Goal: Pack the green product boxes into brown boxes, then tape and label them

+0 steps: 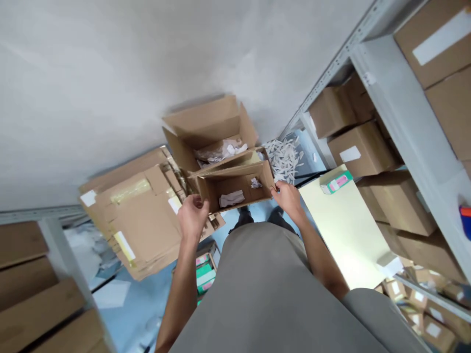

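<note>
An open cardboard box (253, 171) is in front of my body, tilted so that its inside faces me. Crumpled white paper (231, 198) and a smaller paper scrap (256, 183) lie in it. My left hand (193, 215) is closed at the box's left edge, its fingers curled and the fingertips partly hidden. At the opposite end, my right hand (287, 197) pinches the right edge between thumb and fingers. Right behind stands a larger open carton (206, 117), with crumpled paper and clear plastic (222, 151) inside.
Flattened cardboard (136, 211) is stacked at left. White paper strips (283, 159) are heaped behind the box. On the right, a pale board (342, 230) carries a green-and-pink packet (336, 182). Shelves with cartons (368, 149) line both sides. Green packets (204, 274) fill a low box by my left forearm.
</note>
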The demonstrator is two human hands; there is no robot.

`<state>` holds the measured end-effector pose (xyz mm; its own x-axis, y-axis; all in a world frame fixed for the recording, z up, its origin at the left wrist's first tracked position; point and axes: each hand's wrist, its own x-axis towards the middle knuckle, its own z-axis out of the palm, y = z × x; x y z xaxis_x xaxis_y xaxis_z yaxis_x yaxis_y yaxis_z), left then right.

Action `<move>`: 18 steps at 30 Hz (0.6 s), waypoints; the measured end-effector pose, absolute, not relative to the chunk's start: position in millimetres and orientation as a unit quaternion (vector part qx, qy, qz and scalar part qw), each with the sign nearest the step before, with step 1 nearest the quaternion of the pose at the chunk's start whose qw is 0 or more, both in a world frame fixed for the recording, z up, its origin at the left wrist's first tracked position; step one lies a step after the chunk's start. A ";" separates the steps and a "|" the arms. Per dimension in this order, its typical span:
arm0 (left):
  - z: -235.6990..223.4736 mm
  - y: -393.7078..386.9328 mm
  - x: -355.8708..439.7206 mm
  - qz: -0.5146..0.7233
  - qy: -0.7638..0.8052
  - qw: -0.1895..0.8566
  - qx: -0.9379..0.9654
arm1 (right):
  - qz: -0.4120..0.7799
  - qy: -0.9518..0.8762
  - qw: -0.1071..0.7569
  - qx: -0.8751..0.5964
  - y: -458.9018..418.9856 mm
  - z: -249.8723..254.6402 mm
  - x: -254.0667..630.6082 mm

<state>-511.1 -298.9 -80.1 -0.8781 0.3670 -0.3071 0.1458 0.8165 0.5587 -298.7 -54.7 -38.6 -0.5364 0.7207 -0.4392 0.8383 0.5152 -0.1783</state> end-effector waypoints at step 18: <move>-44.1 -10.1 -183.7 0.198 0.713 0.262 0.620 | -0.234 0.561 -0.058 0.792 -71.3 -23.7 158.9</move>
